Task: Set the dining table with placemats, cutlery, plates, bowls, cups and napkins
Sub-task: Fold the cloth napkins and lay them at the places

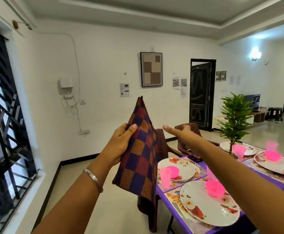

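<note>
My left hand (121, 144) grips a folded checked napkin (141, 152) in purple, red and orange, held upright in the air left of the table. My right hand (180, 132) is stretched out flat just right of the napkin, fingers straight, holding nothing. Below, the purple-covered table (273, 187) carries floral placemats (171, 196), white flowered plates (205, 205), pink bowls (214, 188) and pink cups (165, 177). Another folded napkin (194, 157) lies near the far plate.
Dark brown chairs (161, 144) stand at the table's left side. A potted green plant (234, 115) stands at the table's far end. A barred window (4, 119) fills the left wall; a dark door (200, 93) is ahead.
</note>
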